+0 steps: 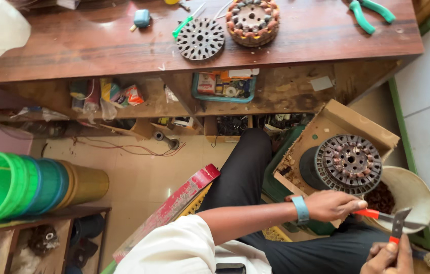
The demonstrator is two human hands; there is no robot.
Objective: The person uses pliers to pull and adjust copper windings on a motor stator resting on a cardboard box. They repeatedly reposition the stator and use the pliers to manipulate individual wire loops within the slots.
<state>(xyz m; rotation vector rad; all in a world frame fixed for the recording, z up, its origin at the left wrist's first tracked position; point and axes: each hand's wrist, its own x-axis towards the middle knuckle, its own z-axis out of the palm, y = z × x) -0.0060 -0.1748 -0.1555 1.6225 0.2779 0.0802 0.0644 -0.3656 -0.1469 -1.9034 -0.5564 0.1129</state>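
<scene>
My left hand [331, 205], with a blue band at the wrist, grips one red handle of an opened metal cutting tool [401, 221]. My right hand [388, 256], at the bottom right edge, grips the tool's other red handle. The tool's metal parts cross over a cream bowl [415, 190] holding dark brown scraps. Just above my left hand, a rusty round motor stator [348, 163] sits in an open cardboard box [341, 119] on my lap.
On the wooden table [98, 45] lie a copper-wound stator [253, 20], a slotted metal disc [200, 38], green pliers [369, 12] and a small blue object [142, 18]. Cluttered shelves run beneath it. Nested green and yellow buckets [7, 185] lie at left.
</scene>
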